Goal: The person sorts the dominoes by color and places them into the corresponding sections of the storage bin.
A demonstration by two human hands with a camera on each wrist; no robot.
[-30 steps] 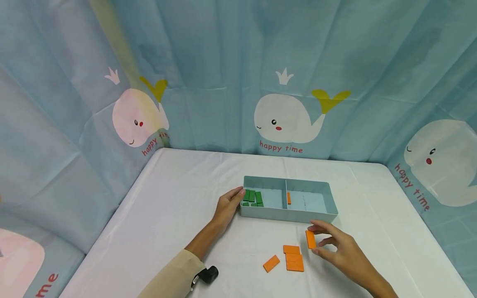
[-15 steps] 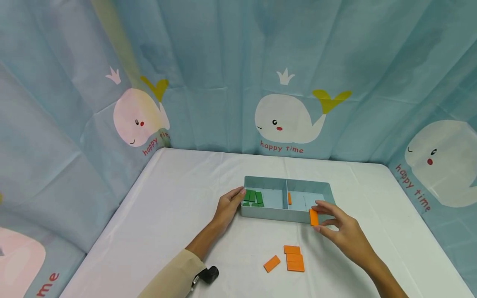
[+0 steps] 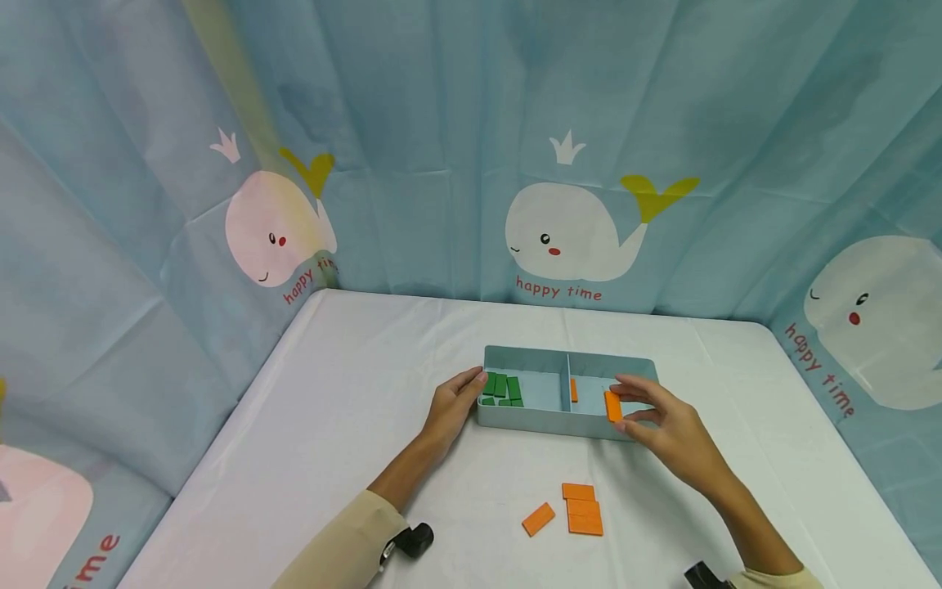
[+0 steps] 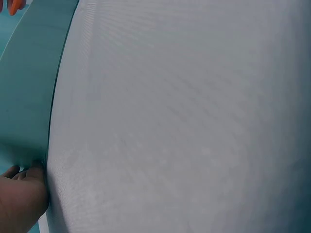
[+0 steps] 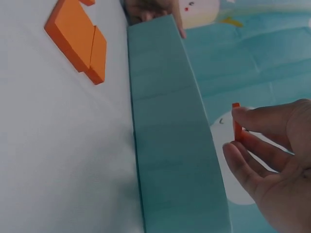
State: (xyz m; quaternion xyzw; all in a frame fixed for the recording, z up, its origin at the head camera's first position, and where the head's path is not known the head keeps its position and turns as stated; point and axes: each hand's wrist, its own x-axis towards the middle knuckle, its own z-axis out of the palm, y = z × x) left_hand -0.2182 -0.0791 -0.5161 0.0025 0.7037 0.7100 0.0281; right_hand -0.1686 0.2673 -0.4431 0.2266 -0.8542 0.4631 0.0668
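Observation:
A pale blue two-part box [image 3: 540,422] lies lengthwise on the white table. My left hand [image 3: 447,413] grips its left end, thumb at the rim; the left wrist view catches that hand [image 4: 22,201] low beside the box wall [image 4: 29,97]. Between thumb and fingertips my right hand [image 3: 673,433] pinches a small orange tile [image 3: 613,406], held over the front wall of the right compartment. The right wrist view shows this tile [image 5: 237,127] nearly edge-on. One orange tile [image 3: 574,390] leans at the divider in the right compartment. Several green tiles [image 3: 500,385] occupy the left compartment.
In front of the box, a cluster of orange tiles [image 3: 585,517] lies on the white tablecloth [image 3: 346,384], with a single orange tile [image 3: 539,519] angled to its left. A blue curtain [image 3: 412,229] printed with whales hangs behind and at both sides.
The right hand has carried the pinched orange tile away from near the loose tiles, forward to the box's right compartment. The left hand has stayed at the box's left end.

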